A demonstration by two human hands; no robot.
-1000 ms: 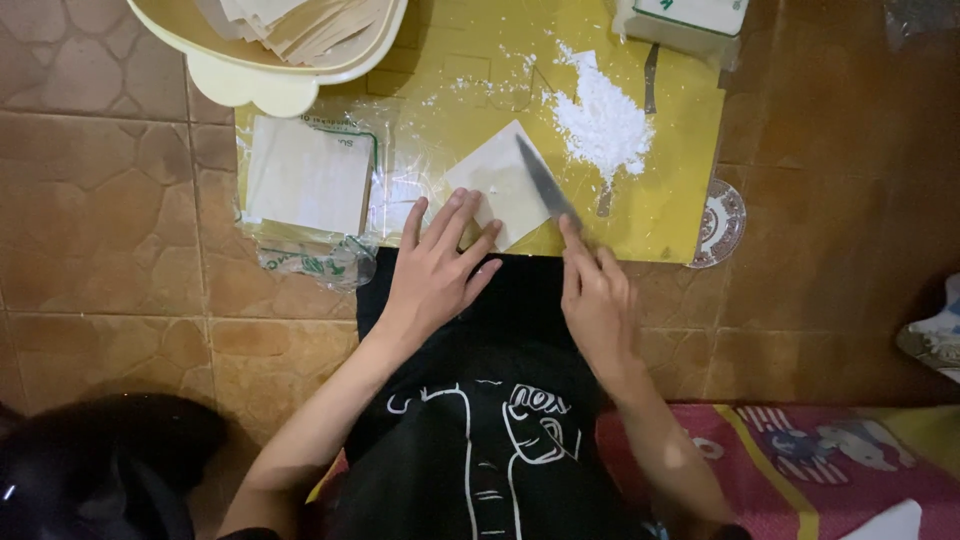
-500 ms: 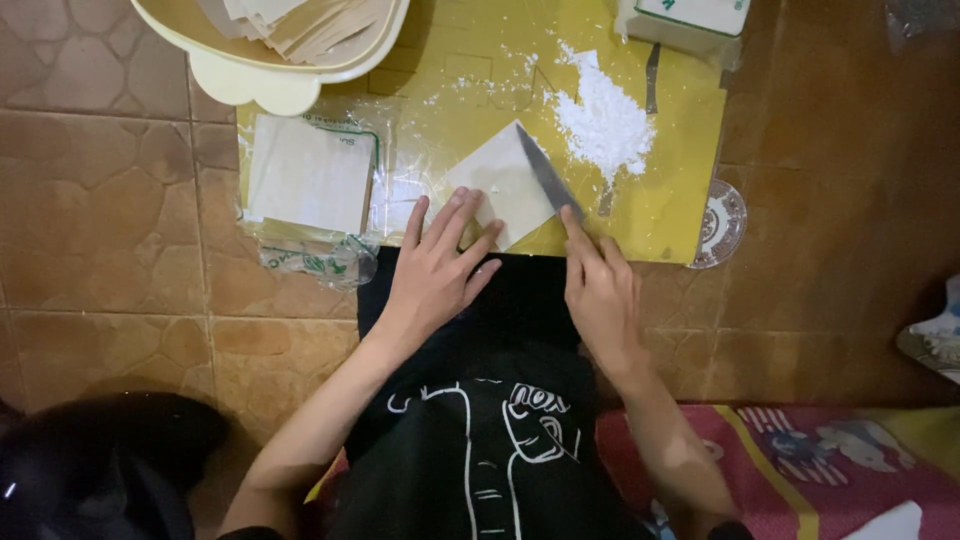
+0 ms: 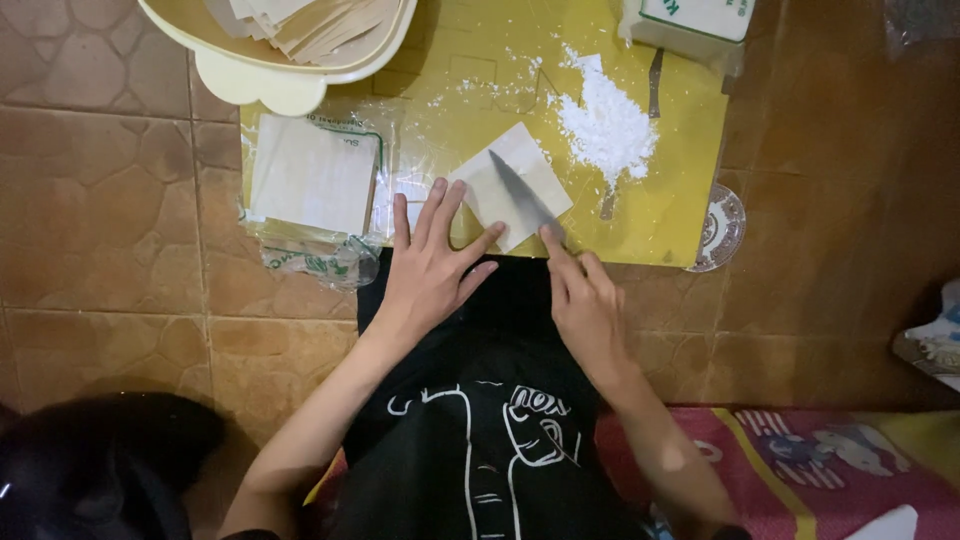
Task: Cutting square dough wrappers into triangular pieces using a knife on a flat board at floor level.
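Two hands (image 3: 430, 270), one knife (image 3: 522, 195), one yellow mat (image 3: 680, 200), one cream basket (image 3: 270, 75), one small plate (image 3: 722, 228).

The person wears a black short-sleeved top (image 3: 480, 400) with a white line drawing across the chest, an outline like an elephant's head and trunk with curved strokes beside it. Both forearms are bare from the top outward, with no sleeves, watch, bracelets or rings to be seen. The left hand (image 3: 430, 275) and the right hand (image 3: 585, 305), both just beyond the top's upper edge, are ungloved, with short plain nails. To the left of the top shows a dark, blurred mass of hair (image 3: 90, 470).
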